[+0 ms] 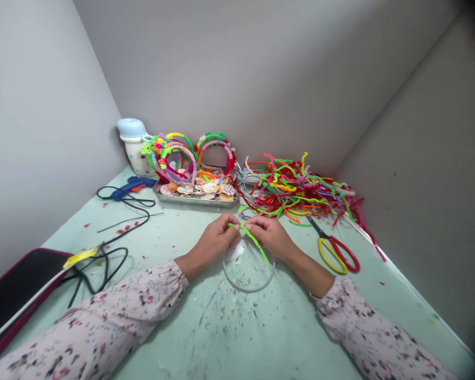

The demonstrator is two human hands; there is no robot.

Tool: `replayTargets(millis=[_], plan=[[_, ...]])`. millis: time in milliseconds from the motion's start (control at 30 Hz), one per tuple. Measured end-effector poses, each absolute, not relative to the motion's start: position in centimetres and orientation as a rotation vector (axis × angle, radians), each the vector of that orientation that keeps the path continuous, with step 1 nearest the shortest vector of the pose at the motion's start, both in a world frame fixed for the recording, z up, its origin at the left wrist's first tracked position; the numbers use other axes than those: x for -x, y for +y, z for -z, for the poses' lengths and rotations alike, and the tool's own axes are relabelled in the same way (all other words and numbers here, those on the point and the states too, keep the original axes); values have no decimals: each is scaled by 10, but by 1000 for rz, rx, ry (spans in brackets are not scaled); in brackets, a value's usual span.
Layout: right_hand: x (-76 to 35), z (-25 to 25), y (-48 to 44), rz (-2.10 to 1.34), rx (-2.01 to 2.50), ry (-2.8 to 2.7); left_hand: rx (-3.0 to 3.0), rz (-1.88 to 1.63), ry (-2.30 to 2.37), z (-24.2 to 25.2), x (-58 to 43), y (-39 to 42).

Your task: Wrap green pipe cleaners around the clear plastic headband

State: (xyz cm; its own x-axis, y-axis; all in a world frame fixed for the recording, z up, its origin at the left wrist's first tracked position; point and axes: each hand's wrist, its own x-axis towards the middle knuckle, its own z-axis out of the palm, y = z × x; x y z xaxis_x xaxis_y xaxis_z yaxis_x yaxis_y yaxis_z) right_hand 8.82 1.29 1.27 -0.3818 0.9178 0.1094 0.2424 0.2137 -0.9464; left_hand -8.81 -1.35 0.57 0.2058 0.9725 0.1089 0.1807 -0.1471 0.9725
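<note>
Over the middle of the table, my left hand (pixel 220 234) and my right hand (pixel 269 236) are close together, fingers pinched. Between them runs a bright green pipe cleaner (pixel 256 245), its loose end slanting down to the right past my right fingertips. A thin grey ring (pixel 248 290) hangs or lies below my hands, its upper part hidden by them. Both hands appear to grip the pipe cleaner where it meets the ring; whether it is wound round the ring I cannot tell.
A metal tray (pixel 193 200) of seashells bears pipe-cleaner-wrapped rings. Right of it lies a heap of coloured pipe cleaners (pixel 296 190), with scissors (pixel 336 250) in front. At left are a blue glue gun (pixel 129 187), black cable (pixel 121 240), tablet-like device (pixel 24 279) and lidded cup (pixel 134 150).
</note>
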Motion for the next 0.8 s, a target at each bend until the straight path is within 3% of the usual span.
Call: replayTargets(millis=[800], plan=[[-92, -18, 15, -1340, 1062, -1776, -1609, -1041, 1126, -5, 88, -13]])
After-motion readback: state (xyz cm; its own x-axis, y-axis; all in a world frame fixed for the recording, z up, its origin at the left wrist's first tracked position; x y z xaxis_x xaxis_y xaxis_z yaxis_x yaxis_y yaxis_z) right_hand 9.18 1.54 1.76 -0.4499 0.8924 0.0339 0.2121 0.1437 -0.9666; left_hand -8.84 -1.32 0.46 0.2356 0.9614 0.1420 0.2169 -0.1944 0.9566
